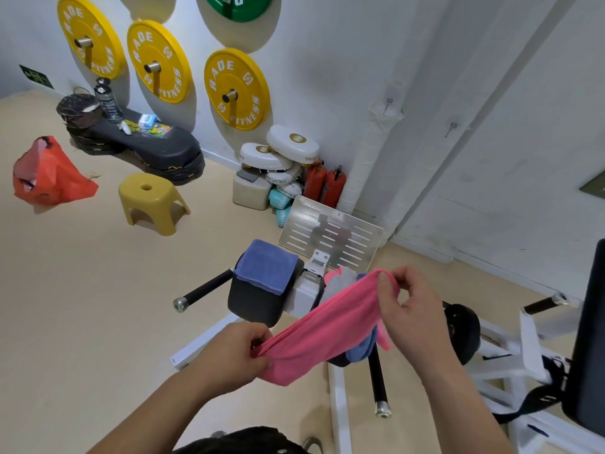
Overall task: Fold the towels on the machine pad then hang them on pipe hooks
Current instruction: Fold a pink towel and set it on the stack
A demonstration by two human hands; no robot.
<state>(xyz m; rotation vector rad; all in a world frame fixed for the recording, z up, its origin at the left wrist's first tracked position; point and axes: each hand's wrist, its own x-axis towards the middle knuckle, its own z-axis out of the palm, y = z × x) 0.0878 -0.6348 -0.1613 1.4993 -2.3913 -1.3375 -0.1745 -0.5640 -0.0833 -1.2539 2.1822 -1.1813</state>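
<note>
A pink towel (327,326) is stretched in the air between my two hands. My left hand (239,348) pinches its lower left end, and my right hand (409,309) grips its upper right end. A folded blue towel (265,265) lies on the black machine pad (258,301). More towels, grey-white (340,281) and blue (361,350), are heaped on the pad behind the pink one, partly hidden. The wrapped white pipe (370,152) runs up the wall, with hooks (388,102) near it.
A slotted metal footplate (330,234) stands beyond the pads. Black handles (203,290) stick out of the white machine frame (337,407). A yellow stool (152,201), an orange bag (49,173), red extinguishers (324,183) and yellow weight plates (237,90) line the floor and wall.
</note>
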